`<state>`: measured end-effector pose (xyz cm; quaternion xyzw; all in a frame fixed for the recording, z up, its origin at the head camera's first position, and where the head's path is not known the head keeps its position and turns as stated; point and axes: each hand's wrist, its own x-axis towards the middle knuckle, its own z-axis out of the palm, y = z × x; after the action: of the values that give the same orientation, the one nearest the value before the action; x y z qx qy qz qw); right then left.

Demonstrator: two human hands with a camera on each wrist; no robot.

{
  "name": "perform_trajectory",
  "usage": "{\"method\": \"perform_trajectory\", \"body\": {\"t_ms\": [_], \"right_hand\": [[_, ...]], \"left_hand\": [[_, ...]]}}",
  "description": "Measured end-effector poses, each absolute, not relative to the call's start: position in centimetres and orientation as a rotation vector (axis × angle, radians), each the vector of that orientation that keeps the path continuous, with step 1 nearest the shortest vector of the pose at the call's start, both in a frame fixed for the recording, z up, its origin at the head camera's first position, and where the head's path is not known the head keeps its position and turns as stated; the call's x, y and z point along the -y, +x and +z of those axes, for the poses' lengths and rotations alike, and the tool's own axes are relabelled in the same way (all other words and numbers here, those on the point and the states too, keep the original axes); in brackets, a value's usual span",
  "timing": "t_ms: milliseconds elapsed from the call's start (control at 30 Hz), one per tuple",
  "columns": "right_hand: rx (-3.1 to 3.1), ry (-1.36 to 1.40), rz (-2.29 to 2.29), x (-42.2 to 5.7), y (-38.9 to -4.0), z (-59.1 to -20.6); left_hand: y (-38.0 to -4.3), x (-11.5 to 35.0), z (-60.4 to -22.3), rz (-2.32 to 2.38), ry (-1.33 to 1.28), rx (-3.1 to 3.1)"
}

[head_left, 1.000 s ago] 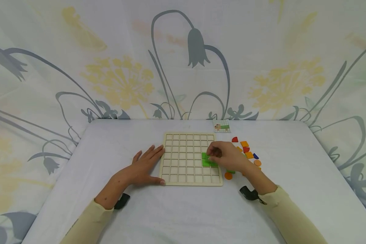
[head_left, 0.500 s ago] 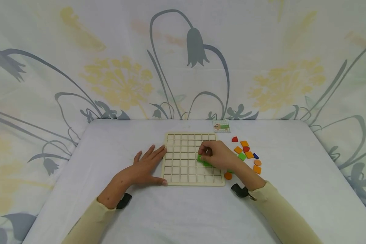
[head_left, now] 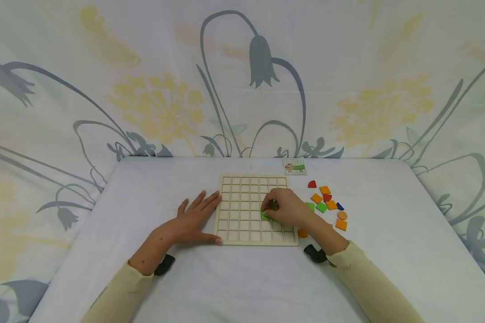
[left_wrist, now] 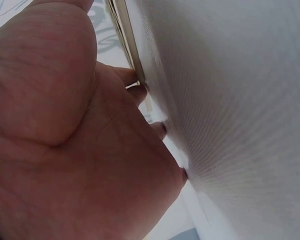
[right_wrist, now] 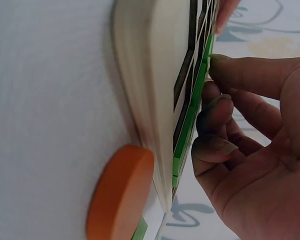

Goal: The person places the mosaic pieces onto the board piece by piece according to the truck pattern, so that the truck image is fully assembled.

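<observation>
A pale wooden grid board lies flat on the white-covered table. My left hand rests at its left side with fingers spread, the fingertips and thumb against the frame; the left wrist view shows the palm close up beside the board's edge. Over the right half of the board, my right hand pinches a green square tile with thumb and curled fingers, down at a grid cell. In the right wrist view, more green tiles sit in a row in the grid under the fingers.
Right of the board lie loose pieces: orange squares, green squares, red quarter-rounds, a blue piece and orange discs. One orange disc is by the board's edge. A picture card lies behind.
My right hand has moved left over the board with a green tile, then down to a cell left of the other green tiles. The left hand stays at the edge; the board has shifted slightly right.
</observation>
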<state>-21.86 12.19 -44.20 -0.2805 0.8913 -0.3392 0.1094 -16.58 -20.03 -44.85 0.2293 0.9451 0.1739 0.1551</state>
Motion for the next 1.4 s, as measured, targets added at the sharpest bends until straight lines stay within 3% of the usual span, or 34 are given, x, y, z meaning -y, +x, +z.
{"method": "perform_trajectory", "body": {"t_ms": [400,1033,1400], "right_hand": [[-2.695,-0.788,-0.977,-13.6,-20.9,-44.2],[-2.877,-0.584,-0.888,-22.1,-20.9,-44.3],[-2.859,-0.545,-0.835,-22.4,-21.2,-44.4]], "left_hand": [[-16.5,20.0,-45.1,0.553,0.676,-2.686],[-16.5,20.1,-45.0,0.522,0.670,-2.701],[-16.7,20.2,-45.0,0.518,0.667,-2.698]]}}
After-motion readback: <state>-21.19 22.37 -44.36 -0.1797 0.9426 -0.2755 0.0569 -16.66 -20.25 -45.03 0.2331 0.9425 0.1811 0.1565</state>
